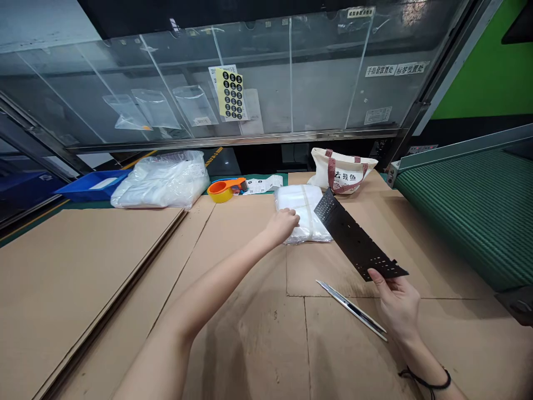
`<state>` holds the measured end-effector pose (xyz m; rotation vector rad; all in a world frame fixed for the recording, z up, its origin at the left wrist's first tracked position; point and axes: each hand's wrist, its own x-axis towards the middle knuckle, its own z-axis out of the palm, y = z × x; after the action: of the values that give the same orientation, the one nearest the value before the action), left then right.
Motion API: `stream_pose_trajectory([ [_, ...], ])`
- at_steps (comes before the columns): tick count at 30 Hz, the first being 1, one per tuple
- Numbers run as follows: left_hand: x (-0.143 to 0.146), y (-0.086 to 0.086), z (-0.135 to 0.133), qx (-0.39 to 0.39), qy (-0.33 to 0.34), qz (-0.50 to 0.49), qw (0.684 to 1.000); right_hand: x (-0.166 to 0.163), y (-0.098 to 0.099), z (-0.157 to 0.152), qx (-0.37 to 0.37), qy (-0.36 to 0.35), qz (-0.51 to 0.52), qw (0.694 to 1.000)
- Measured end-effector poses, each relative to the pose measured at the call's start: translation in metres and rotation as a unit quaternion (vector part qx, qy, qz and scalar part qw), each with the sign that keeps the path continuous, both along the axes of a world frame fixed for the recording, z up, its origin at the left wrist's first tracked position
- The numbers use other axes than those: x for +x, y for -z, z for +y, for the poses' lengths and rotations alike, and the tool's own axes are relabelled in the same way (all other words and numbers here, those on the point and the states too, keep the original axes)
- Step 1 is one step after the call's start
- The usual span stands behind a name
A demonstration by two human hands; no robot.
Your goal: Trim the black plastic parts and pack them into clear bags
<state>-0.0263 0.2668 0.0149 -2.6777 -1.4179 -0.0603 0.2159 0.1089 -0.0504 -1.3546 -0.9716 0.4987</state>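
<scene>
My left hand [283,226] reaches to a banded stack of clear plastic bags [306,214], its fingers curled over the stack's left part. Whatever those fingers may grip is hidden. In my right hand [395,303] is a thin black perforated panel [353,239], pinched at its lower right end with the thumb on top. The panel slants up and left, and its far tip overlaps the right side of the bag stack in view. Left of my right wrist, a slim silver utility knife [352,307] lies on the cardboard-covered table [258,333].
Large cardboard sheets [83,266] lie at left. Along the back are a bulky plastic-wrapped bundle [162,180], a blue tray [94,186], a yellow-orange tape dispenser [225,190] and a cloth tote bag [341,172]. A green conveyor belt [470,205] runs at right.
</scene>
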Motion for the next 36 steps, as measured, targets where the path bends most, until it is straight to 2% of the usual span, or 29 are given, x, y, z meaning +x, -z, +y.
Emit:
stream_pose_trajectory([
  [6, 0.000, -0.007, 0.013, -0.067, -0.028, -0.021, 0.997, -0.001, 0.003, 0.000, 0.012, -0.015, 0.009, 1.000],
  [11, 0.001, -0.009, 0.021, -0.115, -0.066, -0.074, 0.988, -0.003, 0.001, -0.003, 0.012, -0.031, -0.016, 0.999],
  [14, -0.001, -0.010, 0.027, -0.146, -0.067, -0.105, 0.981, -0.004, 0.000, -0.005, 0.017, -0.037, -0.025, 0.999],
  [22, -0.002, -0.003, 0.028, -0.173, -0.086, -0.157, 0.968, -0.009, -0.001, -0.006, 0.012, -0.080, -0.004, 0.997],
  [30, -0.005, 0.005, 0.030, -0.250, -0.064, -0.226, 0.939, -0.014, -0.001, -0.006, -0.043, -0.133, -0.004, 0.990],
  [36, -0.005, 0.004, 0.031, -0.257, -0.107, -0.341, 0.898, -0.013, 0.004, -0.006, -0.082, -0.160, -0.074, 0.981],
])
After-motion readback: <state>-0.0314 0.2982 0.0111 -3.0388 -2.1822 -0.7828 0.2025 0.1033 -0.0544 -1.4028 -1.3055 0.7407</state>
